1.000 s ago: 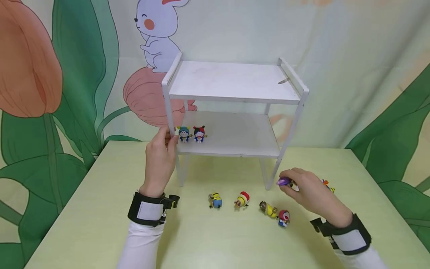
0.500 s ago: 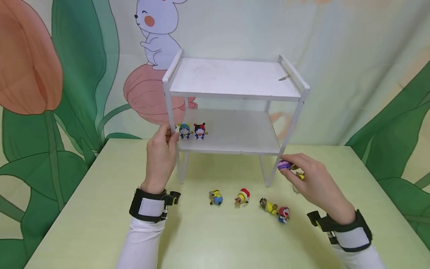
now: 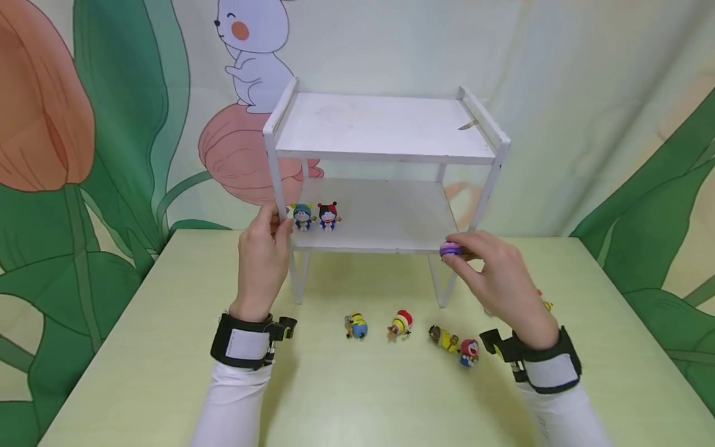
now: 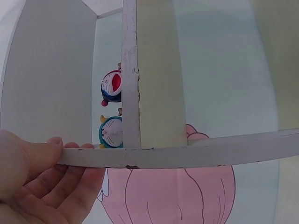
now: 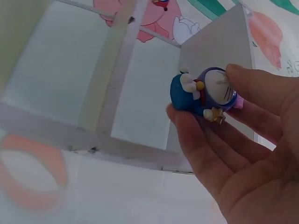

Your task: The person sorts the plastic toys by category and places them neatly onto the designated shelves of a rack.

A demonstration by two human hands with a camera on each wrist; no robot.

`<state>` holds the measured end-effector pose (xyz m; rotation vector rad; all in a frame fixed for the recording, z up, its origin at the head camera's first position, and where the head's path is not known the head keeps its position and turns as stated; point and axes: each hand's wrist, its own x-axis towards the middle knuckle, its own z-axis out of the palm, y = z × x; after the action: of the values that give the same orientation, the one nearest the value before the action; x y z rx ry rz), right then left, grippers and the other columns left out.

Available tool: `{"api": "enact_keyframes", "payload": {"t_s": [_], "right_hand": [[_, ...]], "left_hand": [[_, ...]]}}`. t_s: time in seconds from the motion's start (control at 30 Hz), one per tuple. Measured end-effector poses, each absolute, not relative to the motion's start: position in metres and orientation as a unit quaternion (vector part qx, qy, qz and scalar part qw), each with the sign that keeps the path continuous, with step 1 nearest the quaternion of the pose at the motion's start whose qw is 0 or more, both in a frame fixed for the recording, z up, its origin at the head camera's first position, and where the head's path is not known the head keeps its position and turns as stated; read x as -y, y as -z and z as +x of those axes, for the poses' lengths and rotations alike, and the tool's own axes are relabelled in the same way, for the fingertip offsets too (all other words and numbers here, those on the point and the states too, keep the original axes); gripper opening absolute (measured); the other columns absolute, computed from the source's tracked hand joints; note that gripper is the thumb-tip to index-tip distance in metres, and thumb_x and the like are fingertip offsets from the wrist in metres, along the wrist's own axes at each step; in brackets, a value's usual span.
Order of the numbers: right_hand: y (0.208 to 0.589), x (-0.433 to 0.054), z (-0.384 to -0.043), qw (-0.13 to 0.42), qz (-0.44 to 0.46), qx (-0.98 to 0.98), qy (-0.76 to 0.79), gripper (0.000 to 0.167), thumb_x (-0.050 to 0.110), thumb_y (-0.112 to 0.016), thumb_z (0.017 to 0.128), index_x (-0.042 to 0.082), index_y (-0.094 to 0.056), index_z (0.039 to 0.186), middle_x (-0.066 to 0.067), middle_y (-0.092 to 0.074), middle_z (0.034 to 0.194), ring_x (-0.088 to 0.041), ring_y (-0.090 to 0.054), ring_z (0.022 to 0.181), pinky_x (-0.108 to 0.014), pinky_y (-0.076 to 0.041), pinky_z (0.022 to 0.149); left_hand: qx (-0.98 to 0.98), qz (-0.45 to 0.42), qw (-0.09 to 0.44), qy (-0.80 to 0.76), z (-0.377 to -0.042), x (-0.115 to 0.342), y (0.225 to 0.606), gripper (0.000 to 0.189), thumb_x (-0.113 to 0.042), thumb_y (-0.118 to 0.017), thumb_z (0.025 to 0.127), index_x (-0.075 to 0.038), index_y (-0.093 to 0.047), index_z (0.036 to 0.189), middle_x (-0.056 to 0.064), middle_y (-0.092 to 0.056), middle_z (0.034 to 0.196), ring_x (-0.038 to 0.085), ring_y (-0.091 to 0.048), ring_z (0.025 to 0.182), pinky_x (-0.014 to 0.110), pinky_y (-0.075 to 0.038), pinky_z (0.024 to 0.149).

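My left hand (image 3: 261, 267) grips the left front post of a white two-tier shelf (image 3: 385, 127); the left wrist view shows thumb and fingers around that post (image 4: 187, 157). My right hand (image 3: 503, 285) pinches a small blue cat figurine (image 5: 187, 93) with a purple hat (image 3: 449, 249), beside the right front post and near the lower board's edge. On the left of the lower board (image 3: 396, 214) stand two similar figurines, one with a teal hat (image 3: 303, 217), the other with a red-and-black hat (image 3: 328, 216).
Several figurines lie on the pale yellow table before the shelf: a blue-and-yellow one (image 3: 356, 326), a red-capped one (image 3: 401, 324), a yellow-and-brown one (image 3: 444, 338) and a red-hooded one (image 3: 469, 352). Behind my right wrist, another (image 3: 546, 303) is partly hidden. A printed curtain (image 3: 558, 124) hangs behind.
My right hand has moved up and leftward from the table to the shelf's right post, carrying the purple-hatted figurine. My left hand has kept its grip on the left post.
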<state>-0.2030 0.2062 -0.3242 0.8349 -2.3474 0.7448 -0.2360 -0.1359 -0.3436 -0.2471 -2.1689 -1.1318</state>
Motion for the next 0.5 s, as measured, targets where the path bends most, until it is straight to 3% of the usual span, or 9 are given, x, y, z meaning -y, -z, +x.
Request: {"api": "enact_keyframes", "payload": {"t_s": [0.5], "right_hand": [[0.309, -0.161, -0.225, 0.256, 0.290, 0.828, -0.406, 0.026, 0.006, -0.073, 0.088, -0.001, -0.069, 0.112, -0.008, -0.069, 0.104, -0.018, -0.068, 0.090, -0.027, -0.056, 0.078]], "left_hand": [[0.834, -0.093, 0.332, 0.432, -0.236, 0.138, 0.342, 0.018, -0.002, -0.060, 0.096, 0.008, -0.058, 0.111, 0.020, -0.065, 0.098, 0.030, -0.066, 0.086, 0.044, -0.057, 0.079]]}}
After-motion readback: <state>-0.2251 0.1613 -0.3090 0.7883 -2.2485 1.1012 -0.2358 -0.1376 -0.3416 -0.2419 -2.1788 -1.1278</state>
